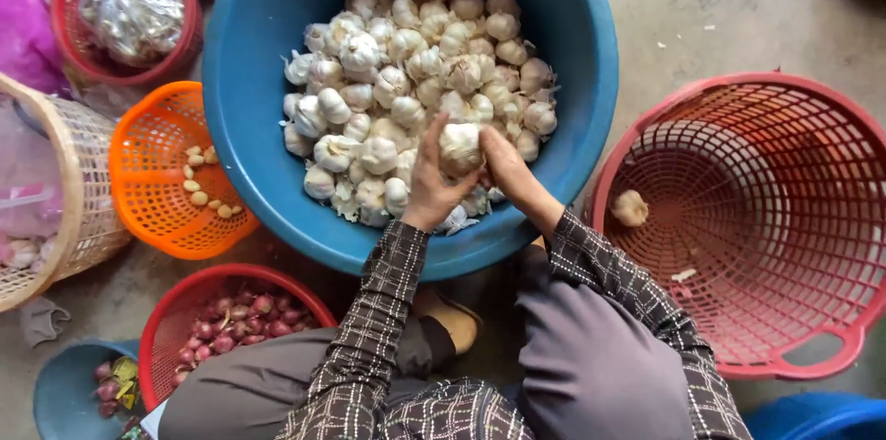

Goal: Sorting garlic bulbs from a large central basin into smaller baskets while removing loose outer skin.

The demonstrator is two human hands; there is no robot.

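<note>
A garlic bulb [459, 148], light, firm, papery-skinned, is gripped from both sides by left hand [432, 183] and right hand [503, 166] at centre frame.

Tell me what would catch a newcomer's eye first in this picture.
The big blue basin at top centre, heaped with white garlic bulbs. At its near edge the left hand and right hand grip one garlic bulb together. To the right sits a large red basket, holding a single bulb.
</note>
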